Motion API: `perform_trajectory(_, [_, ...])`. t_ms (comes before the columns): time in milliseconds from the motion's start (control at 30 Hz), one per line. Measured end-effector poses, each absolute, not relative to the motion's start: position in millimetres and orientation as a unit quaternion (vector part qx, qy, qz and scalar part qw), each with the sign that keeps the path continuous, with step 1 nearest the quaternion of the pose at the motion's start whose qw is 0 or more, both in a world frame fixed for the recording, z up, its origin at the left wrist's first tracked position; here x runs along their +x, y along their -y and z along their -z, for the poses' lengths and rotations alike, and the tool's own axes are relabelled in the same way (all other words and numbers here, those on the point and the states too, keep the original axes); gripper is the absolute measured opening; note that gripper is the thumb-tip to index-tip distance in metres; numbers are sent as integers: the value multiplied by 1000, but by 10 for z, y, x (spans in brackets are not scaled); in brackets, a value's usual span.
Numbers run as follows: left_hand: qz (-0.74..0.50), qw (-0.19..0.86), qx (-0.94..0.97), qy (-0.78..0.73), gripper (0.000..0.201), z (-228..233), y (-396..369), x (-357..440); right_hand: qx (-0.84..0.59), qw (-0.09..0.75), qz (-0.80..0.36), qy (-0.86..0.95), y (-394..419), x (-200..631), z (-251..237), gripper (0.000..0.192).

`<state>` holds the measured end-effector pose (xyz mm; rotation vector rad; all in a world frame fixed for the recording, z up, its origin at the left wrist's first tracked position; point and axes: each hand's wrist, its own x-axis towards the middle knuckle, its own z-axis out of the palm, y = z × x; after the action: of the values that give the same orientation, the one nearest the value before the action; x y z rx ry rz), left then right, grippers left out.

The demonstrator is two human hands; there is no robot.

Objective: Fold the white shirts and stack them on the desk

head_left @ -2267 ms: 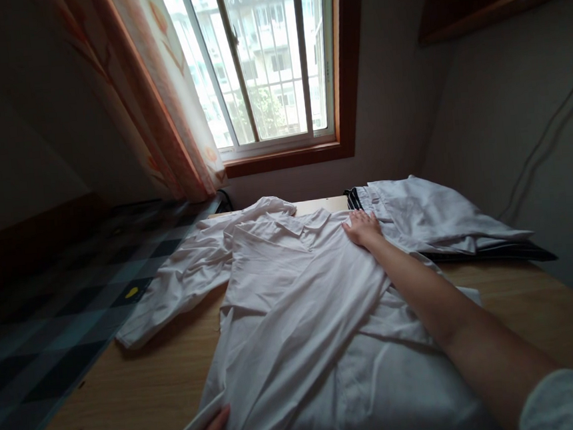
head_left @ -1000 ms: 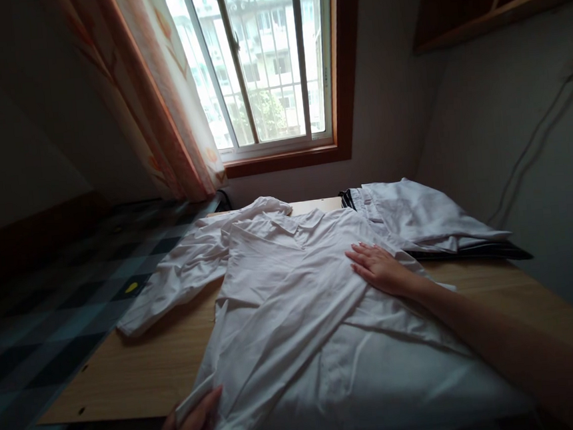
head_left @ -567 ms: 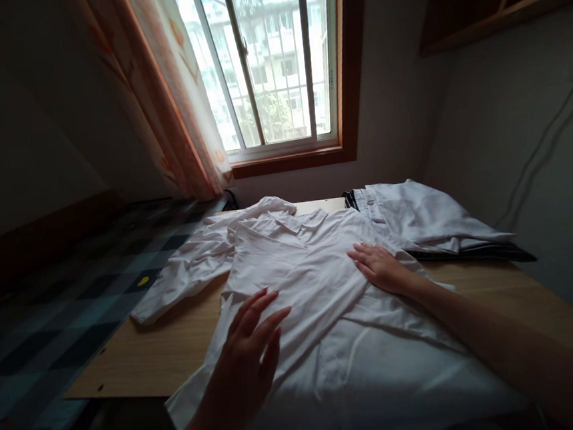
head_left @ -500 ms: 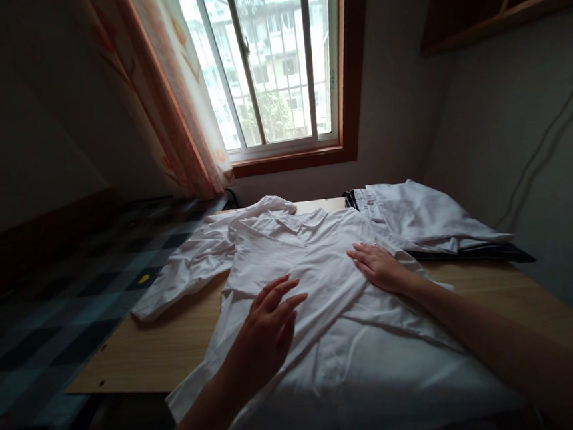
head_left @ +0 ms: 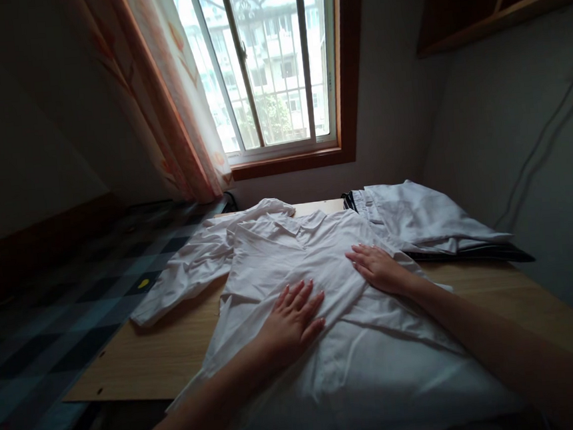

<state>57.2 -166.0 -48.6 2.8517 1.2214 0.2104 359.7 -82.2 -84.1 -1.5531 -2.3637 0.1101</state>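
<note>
A white collared shirt (head_left: pixel 270 256) lies spread over a wooden board, its collar toward the window and its lower part toward me. One long sleeve stretches out to the left, and another sleeve appears folded across the front. My left hand (head_left: pixel 293 318) rests on the middle of the shirt with its fingers spread. To its right and a little farther off, my right hand (head_left: pixel 375 266) lies flat on the shirt, palm down. Neither hand grips the cloth.
Folded white and black clothes (head_left: pixel 417 217) are piled at the board's right back. Beneath the shirt is the wooden board (head_left: pixel 148 357). A checked bedspread (head_left: pixel 74 314) covers the left side. Behind are a window (head_left: pixel 274 75) and a patterned curtain (head_left: pixel 160 99).
My left hand has come down and a little to the right, from hovering with curled fingers to lying spread on the shirt. My right hand has stayed in place.
</note>
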Motion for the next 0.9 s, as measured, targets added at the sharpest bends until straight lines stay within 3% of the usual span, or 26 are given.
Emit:
perform_trajectory(500, [-46,-4,916,-398,63,463,1845,165,-544,156,-40,823,823,3587,842,48])
perform_trajectory(733, [-207,-122,822,-517,45,135,665,249,-538,175,-38,824,813,3593,871,47])
perform_trajectory(900, [-247,-134,715,-640,46,-15,-106,303,-542,175,-38,821,823,3573,834,46])
